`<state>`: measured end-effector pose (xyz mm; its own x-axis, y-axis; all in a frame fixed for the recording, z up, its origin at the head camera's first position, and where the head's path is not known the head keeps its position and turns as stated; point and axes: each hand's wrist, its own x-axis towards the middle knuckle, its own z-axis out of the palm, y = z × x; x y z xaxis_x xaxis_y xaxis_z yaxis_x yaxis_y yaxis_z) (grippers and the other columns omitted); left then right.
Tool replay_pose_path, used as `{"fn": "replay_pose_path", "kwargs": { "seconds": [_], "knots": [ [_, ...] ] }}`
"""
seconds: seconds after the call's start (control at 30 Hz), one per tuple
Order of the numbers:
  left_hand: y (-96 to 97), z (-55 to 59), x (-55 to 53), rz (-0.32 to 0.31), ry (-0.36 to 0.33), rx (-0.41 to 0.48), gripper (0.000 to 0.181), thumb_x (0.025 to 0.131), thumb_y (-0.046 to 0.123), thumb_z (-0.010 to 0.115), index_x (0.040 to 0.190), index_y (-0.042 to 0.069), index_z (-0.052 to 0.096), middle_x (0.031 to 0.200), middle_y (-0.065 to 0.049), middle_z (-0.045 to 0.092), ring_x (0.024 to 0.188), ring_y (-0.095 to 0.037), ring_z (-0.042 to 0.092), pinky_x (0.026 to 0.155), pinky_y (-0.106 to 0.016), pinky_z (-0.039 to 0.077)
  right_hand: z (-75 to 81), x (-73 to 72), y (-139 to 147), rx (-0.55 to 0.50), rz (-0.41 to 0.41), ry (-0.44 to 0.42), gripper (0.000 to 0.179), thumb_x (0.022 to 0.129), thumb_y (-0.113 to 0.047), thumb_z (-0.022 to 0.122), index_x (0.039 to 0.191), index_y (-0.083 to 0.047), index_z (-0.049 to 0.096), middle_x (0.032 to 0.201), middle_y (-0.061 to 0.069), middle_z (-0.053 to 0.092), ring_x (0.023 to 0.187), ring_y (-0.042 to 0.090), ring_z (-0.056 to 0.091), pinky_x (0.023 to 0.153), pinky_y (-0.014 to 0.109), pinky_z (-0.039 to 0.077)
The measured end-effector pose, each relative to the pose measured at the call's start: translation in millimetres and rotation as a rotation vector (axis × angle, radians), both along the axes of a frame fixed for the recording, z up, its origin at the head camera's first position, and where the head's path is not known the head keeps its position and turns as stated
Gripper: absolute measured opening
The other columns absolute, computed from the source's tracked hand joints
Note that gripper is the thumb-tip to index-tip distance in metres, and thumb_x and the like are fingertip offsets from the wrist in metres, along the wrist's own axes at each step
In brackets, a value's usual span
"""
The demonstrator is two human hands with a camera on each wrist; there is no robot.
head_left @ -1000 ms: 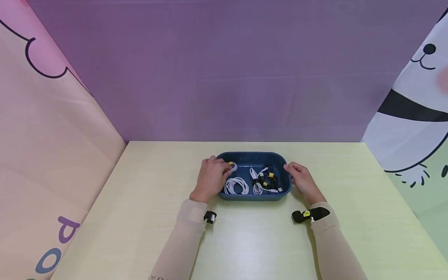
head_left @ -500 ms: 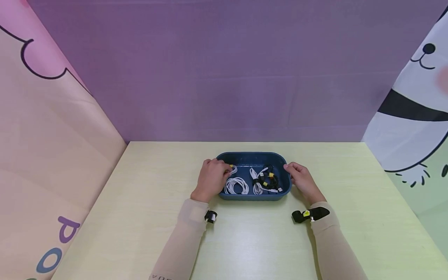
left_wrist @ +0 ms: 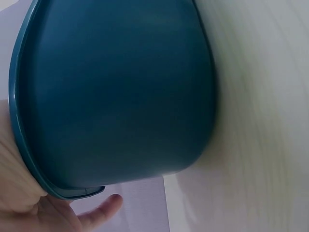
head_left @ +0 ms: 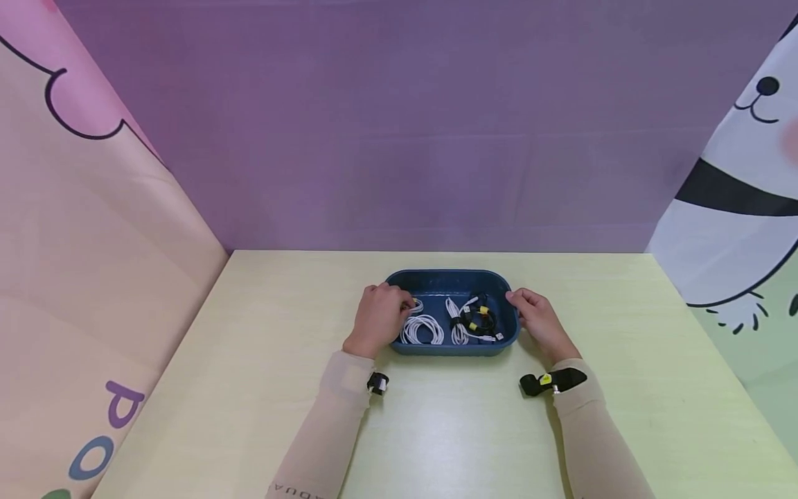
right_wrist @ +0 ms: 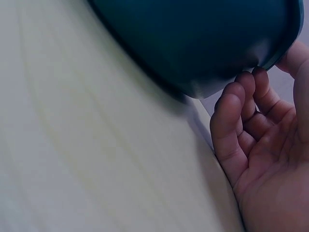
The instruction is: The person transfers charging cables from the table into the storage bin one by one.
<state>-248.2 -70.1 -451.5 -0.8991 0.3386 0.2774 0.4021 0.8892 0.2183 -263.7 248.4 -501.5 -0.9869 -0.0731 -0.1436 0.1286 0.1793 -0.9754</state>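
Observation:
A dark blue rectangular bin stands on the table with coiled cables inside. My left hand reaches over its left rim, and the thumb and fingers pinch a small white coiled cable in the back left corner; the fingers hide part of that coil. In front of it lies a larger white coiled cable. To the right are a white cable bundle with a black strap and black cables with yellow ties. My right hand grips the right rim between thumb and fingers, seen from below in the right wrist view.
The pale wooden table extends around the bin. A purple backdrop rises behind its far edge, with printed cloths at the left and right. Black wrist cameras sit on both sleeves.
The small white coil has shifted slightly toward the front with my left fingers, and its yellow tie is now mostly covered. The right hand and the bin have stayed in place.

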Motion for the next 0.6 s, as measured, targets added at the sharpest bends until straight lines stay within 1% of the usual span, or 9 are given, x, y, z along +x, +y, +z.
{"fn": "replay_pose_path", "kwargs": {
  "seconds": [0.1,0.2,0.3,0.43,0.6],
  "knots": [
    [-0.8,-0.5,0.4,-0.003,-0.004,0.007,0.010,0.092,0.013,0.075,0.097,0.016,0.083,0.099,-0.002,0.079,0.096,-0.025,0.070,0.097,-0.051,0.051,6.8,2.9,-2.9,-0.002,0.007,-0.007,0.027,0.107,-0.031,0.054,0.089,-0.012,0.057,0.076,-0.008,0.047,0.076,0.009,0.049,0.068,0.022,0.044],
    [-1.4,-1.4,0.1,-0.009,-0.015,0.013,0.011,0.091,0.011,0.076,0.098,0.015,0.083,0.101,-0.002,0.079,0.097,-0.026,0.071,0.098,-0.051,0.051,21.3,11.2,-8.1,-0.005,0.014,-0.011,0.027,0.107,-0.028,0.054,0.090,-0.007,0.056,0.076,-0.007,0.048,0.076,0.009,0.050,0.069,0.022,0.046],
    [-1.7,-2.1,-0.6,-0.023,-0.031,0.045,0.012,0.090,0.008,0.076,0.099,0.014,0.083,0.103,-0.003,0.079,0.099,-0.027,0.071,0.100,-0.049,0.051,18.4,10.1,-7.6,-0.006,0.009,-0.005,0.028,0.107,-0.031,0.054,0.090,-0.009,0.057,0.076,-0.008,0.048,0.076,0.009,0.050,0.069,0.021,0.046],
    [-1.3,-1.4,-1.3,-0.038,-0.054,0.102,0.017,0.088,0.002,0.076,0.101,0.011,0.082,0.105,-0.006,0.079,0.103,-0.028,0.072,0.103,-0.046,0.051,2.0,1.7,-2.4,-0.001,-0.003,0.011,0.029,0.106,-0.036,0.055,0.089,-0.013,0.057,0.077,-0.009,0.049,0.076,0.008,0.050,0.068,0.022,0.045],
    [-1.3,-1.2,-0.9,-0.041,-0.057,0.115,0.019,0.087,-0.001,0.075,0.101,0.011,0.081,0.106,-0.006,0.079,0.103,-0.028,0.072,0.102,-0.044,0.052,1.7,2.4,-2.0,-0.002,-0.005,0.015,0.030,0.106,-0.038,0.056,0.088,-0.014,0.057,0.076,-0.009,0.049,0.075,0.009,0.050,0.067,0.022,0.044]
  ]
}}
